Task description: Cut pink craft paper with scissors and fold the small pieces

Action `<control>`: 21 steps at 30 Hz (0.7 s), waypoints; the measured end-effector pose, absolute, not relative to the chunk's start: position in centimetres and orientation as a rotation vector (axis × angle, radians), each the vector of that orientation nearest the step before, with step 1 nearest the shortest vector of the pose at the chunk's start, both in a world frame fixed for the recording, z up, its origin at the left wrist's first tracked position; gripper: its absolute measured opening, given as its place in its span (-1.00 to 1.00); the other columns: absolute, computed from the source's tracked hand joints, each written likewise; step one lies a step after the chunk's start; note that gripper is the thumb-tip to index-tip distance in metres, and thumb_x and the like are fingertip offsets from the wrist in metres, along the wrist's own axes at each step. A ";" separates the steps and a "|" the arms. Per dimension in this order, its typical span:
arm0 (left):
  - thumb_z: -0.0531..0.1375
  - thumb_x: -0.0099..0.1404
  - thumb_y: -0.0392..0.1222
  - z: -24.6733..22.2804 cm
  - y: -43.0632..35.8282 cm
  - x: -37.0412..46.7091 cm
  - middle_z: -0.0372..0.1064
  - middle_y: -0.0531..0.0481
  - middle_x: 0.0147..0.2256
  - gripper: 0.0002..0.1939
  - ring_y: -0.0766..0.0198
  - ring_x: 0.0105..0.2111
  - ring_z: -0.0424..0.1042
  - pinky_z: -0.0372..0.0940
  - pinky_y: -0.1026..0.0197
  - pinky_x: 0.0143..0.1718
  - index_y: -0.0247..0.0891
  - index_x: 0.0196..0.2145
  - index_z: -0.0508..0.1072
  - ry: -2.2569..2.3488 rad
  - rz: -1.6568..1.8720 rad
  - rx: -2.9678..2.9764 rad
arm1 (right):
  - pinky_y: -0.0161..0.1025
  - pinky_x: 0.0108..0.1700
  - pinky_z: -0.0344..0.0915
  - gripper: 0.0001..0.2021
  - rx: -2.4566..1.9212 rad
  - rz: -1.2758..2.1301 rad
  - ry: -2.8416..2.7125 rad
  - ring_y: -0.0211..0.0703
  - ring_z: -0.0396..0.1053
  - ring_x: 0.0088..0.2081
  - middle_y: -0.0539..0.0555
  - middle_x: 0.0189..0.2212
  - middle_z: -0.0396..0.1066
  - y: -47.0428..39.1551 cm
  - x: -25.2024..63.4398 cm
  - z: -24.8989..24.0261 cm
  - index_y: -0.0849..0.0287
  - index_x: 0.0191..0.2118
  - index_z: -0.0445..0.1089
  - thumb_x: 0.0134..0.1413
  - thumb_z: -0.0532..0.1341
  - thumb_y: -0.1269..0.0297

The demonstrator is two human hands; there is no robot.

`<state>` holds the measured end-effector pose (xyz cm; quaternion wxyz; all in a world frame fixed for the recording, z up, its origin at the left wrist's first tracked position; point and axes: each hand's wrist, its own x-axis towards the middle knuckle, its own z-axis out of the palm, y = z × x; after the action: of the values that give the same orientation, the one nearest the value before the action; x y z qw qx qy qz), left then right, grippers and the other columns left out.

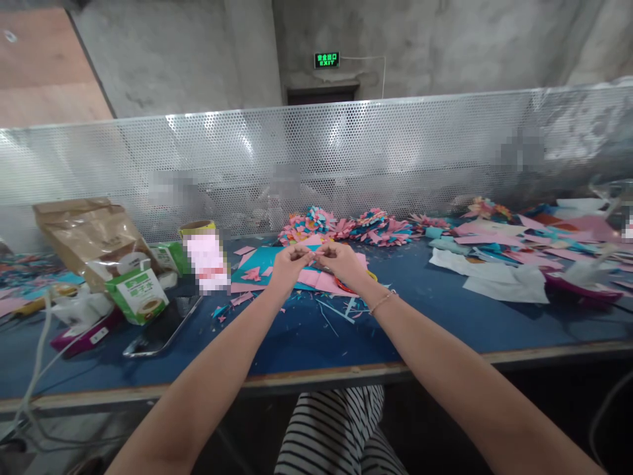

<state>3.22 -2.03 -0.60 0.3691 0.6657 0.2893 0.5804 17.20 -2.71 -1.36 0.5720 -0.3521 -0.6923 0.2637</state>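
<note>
My left hand (291, 264) and my right hand (340, 259) meet above the middle of the blue table. Both are closed, thumbs and fingertips pinching a small piece of pink paper (316, 253) between them. Fingers cover most of it, so its shape is unclear. Beneath them lie blue paper (247, 262) and pink paper (324, 282), with small pink cut pieces (252, 274) on top to the left. A red and yellow loop (342, 286) shows partly under my right hand. Thin paper scraps (339, 311) are scattered in front.
Fringed paper flowers (380, 227) pile up behind my hands, against a perforated metal screen (237, 152). At left are a brown paper bag (99, 244), a green-and-white box (138, 295), a dark phone (163, 326) and a purple tissue box (91, 335). Paper sheets (504, 277) spread at right.
</note>
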 end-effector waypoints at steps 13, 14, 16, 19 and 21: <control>0.27 -0.15 -0.19 0.0 -1.7 2.5 0.29 0.07 -0.62 -0.83 0.46 -0.60 0.22 0.15 0.34 -0.51 -0.33 -0.58 0.39 0.784 1.427 1.648 | -0.32 -0.42 0.26 -0.85 -0.877 0.641 -1.628 -0.30 0.30 -0.51 -0.01 -0.60 0.31 -3.3 17.4 -0.7 0.22 -0.51 0.31 -0.16 0.17 0.22; 0.27 -0.14 -0.19 -0.1 -1.7 2.5 0.29 0.08 -0.61 -0.83 0.46 -0.60 0.22 0.14 0.34 -0.52 -0.32 -0.57 0.39 0.772 1.422 1.663 | -0.33 -0.43 0.25 -0.85 -0.901 0.633 -1.624 -0.31 0.28 -0.53 -0.02 -0.61 0.30 -3.4 17.3 -0.5 0.23 -0.53 0.29 -0.15 0.16 0.23; 0.26 -0.13 -0.16 -0.2 -1.8 2.6 0.29 0.09 -0.60 -0.81 0.46 -0.60 0.22 0.15 0.34 -0.52 -0.32 -0.54 0.39 0.749 1.398 1.668 | -0.33 -0.45 0.23 -0.84 -0.941 0.621 -1.610 -0.32 0.26 -0.55 -0.04 -0.63 0.28 -3.7 17.3 -0.3 0.22 -0.56 0.25 -0.14 0.14 0.24; 0.27 -0.13 -0.16 -0.6 -1.7 2.7 0.32 0.07 -0.57 -0.78 0.42 -0.55 0.29 0.20 0.30 -0.45 -0.32 -0.50 0.40 0.757 1.348 1.639 | -0.33 -0.45 0.22 -0.84 -0.981 0.609 -1.592 -0.33 0.25 -0.56 -0.04 -0.63 0.28 -3.8 17.3 -0.2 0.22 -0.58 0.22 -0.12 0.11 0.26; 0.28 -0.15 -0.16 -0.8 -1.7 2.8 0.33 0.06 -0.56 -0.77 0.40 -0.53 0.31 0.22 0.28 -0.43 -0.33 -0.50 0.39 0.777 1.343 1.617 | -0.32 -0.44 0.22 -0.86 -0.993 0.558 -1.612 -0.31 0.26 -0.54 -0.03 -0.62 0.29 -3.7 17.3 -0.3 0.22 -0.56 0.23 -0.10 0.10 0.27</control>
<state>2.78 -1.72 -0.78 0.4353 0.6496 0.3123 0.5394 17.34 -3.72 -0.29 0.5513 -0.4198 -0.6813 0.2360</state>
